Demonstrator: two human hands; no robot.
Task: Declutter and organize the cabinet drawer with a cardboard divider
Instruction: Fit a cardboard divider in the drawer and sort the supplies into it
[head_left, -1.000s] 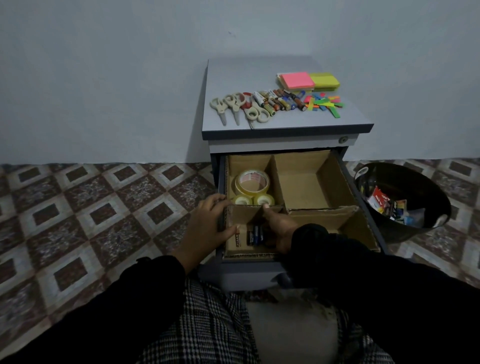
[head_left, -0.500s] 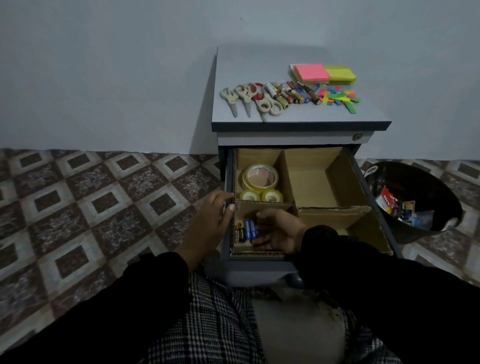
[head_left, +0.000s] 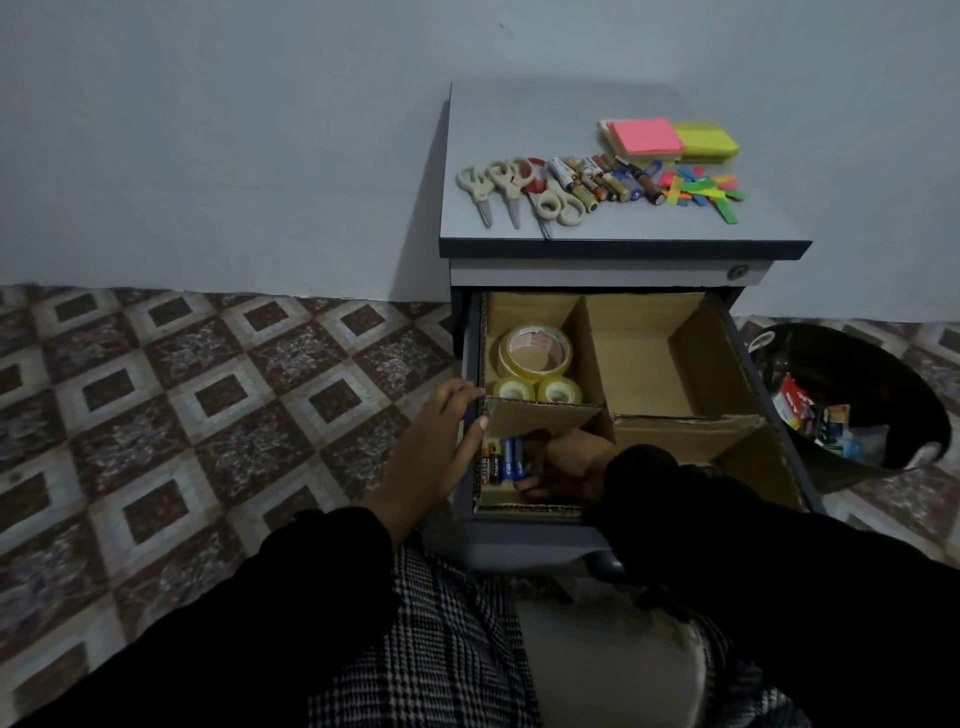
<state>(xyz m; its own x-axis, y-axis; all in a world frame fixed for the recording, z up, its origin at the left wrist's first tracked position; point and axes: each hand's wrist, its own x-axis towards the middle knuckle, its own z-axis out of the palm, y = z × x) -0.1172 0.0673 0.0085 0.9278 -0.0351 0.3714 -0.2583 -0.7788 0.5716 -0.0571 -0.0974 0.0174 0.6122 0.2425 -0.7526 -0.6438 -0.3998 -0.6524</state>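
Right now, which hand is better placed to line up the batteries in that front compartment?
The right hand: it is already inside beside the batteries, while the left hand rests on the drawer's side wall.

The divider (head_left: 644, 358) is raw brown cardboard, matt, with rough corrugated edges, set in a drawer (head_left: 530, 540) of smooth grey laminate. Inside it, the tape rolls (head_left: 535, 353) are clear glossy plastic, and the batteries (head_left: 501, 465) have shiny printed wraps. Above the divider, the scissors (head_left: 511, 189) show matt beige plastic handles and what seem to be metal blades.
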